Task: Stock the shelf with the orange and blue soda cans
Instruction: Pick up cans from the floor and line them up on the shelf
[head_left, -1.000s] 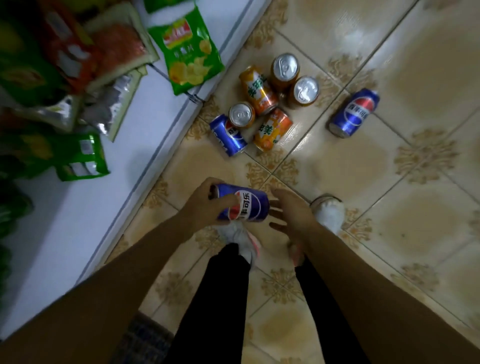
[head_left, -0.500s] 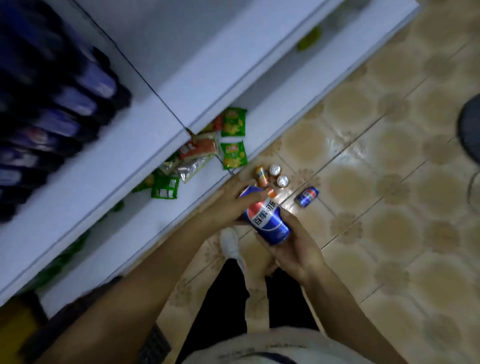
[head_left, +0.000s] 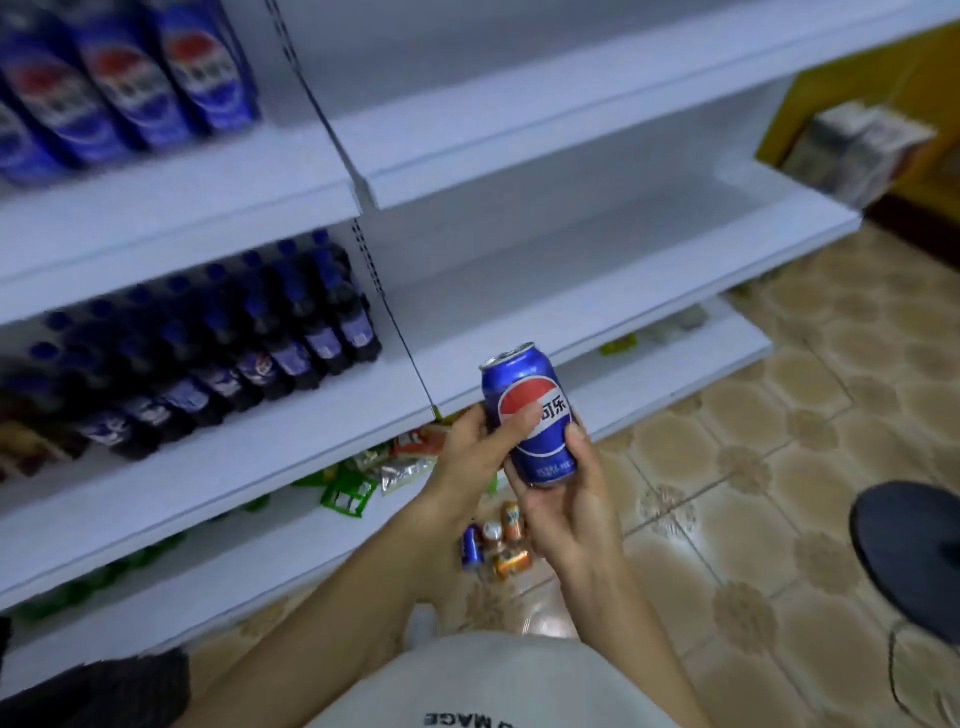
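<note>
A blue soda can (head_left: 540, 447) with a red and white logo stands upright in front of me, held by both hands. My left hand (head_left: 475, 457) grips its left side, thumb across the logo. My right hand (head_left: 563, 512) cups its base and right side. Far below on the tiled floor lie orange cans (head_left: 513, 558) and a blue can (head_left: 471, 545), partly hidden behind my hands. A white shelf board (head_left: 597, 291) on the right section is level with the can.
Dark soda bottles (head_left: 234, 358) fill the middle shelf on the left, and big blue bottles (head_left: 130, 78) stand above them. Snack bags (head_left: 374, 473) lie on the bottom shelf. A dark round stool (head_left: 909, 545) is at the right, and a carton (head_left: 857, 150) beyond the shelf's end.
I have risen from the floor with the blue can. The can went from lying sideways in my left hand to upright in both hands, and the view swung up to the shelves.
</note>
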